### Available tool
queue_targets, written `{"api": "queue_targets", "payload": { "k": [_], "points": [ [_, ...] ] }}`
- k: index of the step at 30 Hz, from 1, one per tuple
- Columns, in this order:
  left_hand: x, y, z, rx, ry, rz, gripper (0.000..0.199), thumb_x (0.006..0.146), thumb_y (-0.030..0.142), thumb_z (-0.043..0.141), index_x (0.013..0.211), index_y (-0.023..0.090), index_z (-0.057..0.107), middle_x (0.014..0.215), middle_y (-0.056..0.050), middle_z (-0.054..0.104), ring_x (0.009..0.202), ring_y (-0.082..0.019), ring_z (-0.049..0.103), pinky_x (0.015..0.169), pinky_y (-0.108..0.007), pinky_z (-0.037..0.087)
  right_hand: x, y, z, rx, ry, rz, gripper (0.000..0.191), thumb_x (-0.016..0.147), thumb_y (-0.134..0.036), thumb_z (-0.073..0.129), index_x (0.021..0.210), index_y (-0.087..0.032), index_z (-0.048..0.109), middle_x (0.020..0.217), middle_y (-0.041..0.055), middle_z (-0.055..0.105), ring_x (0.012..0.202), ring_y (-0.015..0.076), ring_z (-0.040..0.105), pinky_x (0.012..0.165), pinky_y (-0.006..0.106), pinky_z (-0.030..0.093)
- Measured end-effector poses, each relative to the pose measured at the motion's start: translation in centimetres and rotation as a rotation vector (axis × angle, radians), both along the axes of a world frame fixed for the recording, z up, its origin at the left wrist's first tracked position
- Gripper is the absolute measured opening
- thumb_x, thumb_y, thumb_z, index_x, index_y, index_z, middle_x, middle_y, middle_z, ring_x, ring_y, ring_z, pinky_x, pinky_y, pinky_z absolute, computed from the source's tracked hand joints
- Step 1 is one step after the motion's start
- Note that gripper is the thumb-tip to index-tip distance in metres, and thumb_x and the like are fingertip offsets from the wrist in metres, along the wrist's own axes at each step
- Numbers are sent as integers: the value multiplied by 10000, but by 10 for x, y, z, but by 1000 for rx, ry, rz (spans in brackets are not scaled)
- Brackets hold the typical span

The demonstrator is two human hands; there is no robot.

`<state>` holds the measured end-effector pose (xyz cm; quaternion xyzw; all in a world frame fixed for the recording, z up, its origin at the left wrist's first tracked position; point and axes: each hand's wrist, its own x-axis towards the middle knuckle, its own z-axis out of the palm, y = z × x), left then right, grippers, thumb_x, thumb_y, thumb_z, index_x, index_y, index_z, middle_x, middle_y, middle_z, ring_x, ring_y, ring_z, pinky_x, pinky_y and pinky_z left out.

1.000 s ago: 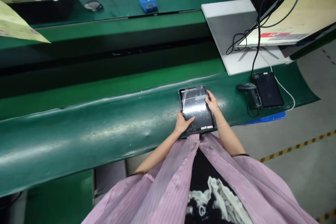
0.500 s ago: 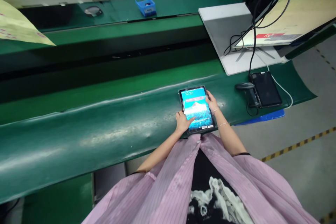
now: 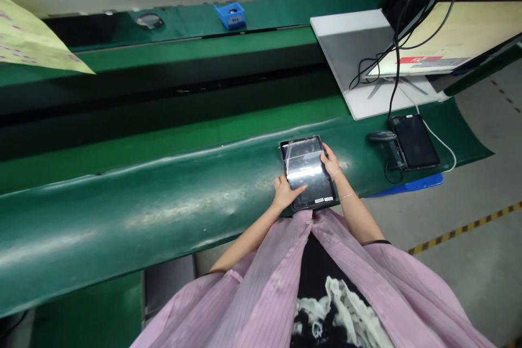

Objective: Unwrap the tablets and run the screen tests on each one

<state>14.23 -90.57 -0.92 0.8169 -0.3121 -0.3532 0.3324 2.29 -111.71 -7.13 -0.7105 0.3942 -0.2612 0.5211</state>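
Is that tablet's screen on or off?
Off, it seems: the tablet shows only dark glass with glare across it, and no picture or lit display is visible.

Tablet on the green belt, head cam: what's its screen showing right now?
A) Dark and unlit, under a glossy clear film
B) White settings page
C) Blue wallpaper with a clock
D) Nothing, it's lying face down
A. The tablet is face up between the left hand and right hand, its screen dark, with the clear film catching light.
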Motion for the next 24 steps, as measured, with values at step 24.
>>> {"api": "queue_targets", "payload": {
  "k": [24],
  "points": [
    [27,-25,-9,-87,180,305,748,614,411,781,1212,143,419,1232,-158,473,1222,-288,450,1033,-402,376,-58,57,39,223,12,16,801,783,-639,568,1438,-227,359,1431,142,437,1301,280,453,1090,496,373]
  ]
}}
